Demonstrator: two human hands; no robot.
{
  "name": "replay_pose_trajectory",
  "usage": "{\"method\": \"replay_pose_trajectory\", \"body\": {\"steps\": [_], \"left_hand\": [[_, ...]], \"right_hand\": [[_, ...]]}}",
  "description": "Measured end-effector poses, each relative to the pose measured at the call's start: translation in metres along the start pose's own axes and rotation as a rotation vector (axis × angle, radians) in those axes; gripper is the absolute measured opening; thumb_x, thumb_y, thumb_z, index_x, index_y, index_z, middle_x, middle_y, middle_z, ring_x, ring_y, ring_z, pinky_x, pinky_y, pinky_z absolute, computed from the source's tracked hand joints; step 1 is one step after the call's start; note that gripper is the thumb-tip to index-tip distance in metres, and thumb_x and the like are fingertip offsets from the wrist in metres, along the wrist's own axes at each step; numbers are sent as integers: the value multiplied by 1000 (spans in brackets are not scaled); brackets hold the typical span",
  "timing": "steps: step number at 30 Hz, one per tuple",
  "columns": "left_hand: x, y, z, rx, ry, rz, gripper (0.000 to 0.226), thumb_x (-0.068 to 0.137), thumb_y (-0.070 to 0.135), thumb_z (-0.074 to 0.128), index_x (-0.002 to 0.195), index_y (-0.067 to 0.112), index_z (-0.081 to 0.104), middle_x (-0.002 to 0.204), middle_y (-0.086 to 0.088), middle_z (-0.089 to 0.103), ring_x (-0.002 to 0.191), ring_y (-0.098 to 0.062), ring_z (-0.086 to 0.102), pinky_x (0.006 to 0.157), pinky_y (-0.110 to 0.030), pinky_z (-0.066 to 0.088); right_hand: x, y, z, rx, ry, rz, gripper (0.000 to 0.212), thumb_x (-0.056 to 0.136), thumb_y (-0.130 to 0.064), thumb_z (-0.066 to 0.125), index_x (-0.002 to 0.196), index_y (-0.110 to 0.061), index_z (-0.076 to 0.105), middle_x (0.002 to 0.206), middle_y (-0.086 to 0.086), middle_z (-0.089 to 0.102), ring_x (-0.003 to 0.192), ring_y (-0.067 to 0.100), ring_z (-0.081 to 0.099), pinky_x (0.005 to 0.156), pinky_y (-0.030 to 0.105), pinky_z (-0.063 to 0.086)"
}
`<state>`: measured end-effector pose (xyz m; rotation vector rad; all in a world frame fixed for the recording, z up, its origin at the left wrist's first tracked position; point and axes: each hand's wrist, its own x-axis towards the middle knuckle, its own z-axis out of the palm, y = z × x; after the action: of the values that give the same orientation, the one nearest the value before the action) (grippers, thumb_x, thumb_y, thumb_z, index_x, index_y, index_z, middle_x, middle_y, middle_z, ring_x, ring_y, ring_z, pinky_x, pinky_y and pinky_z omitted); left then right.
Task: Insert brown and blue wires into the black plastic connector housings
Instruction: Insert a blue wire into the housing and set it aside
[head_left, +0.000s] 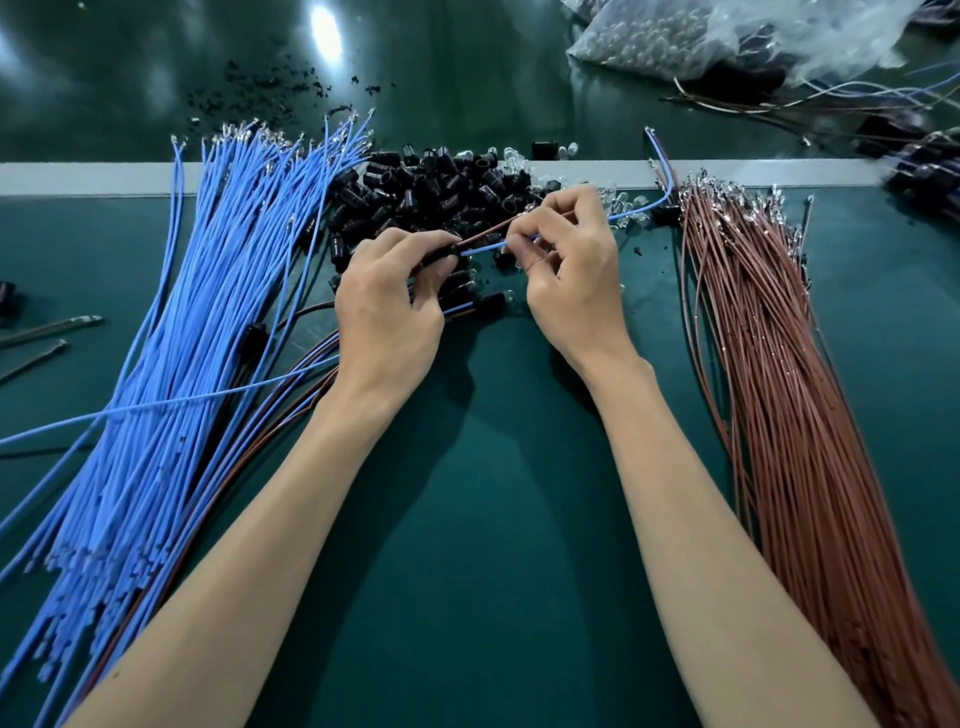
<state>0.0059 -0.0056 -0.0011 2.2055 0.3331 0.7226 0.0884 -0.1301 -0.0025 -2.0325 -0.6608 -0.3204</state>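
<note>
- Head view: the left hand (387, 306) has its fingers closed around a small black connector housing (441, 255), held above the green surface (493, 519) in front of the pile of black housings (431, 189).
- The right hand (569, 270) pinches a blue wire (485, 248) between thumb and forefinger; the wire's near end meets the held housing, and its far part curves away to the right behind the hand.
- A brown wire (491, 232) runs just above the blue one, from the housing up under the right fingers.
- A thick fan of loose blue wires (171, 364) lies on the left of the surface; a bundle of brown wires (779, 389) lies on the right.
- Finished blue-and-brown pairs (291, 374) lie under the left forearm.
- Clear plastic bags (701, 36) sit at the far right.
</note>
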Motion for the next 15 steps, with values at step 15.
{"method": "replay_pose_trajectory", "body": {"steps": [15], "left_hand": [[0, 1, -1, 54, -19, 39, 20, 91, 15, 63, 110, 11, 71, 98, -2, 67, 94, -22, 55, 82, -30, 44]], "right_hand": [[0, 1, 2, -47, 25, -56, 16, 85, 10, 55, 83, 1, 69, 82, 17, 59, 73, 12, 49, 69, 3, 34]]}}
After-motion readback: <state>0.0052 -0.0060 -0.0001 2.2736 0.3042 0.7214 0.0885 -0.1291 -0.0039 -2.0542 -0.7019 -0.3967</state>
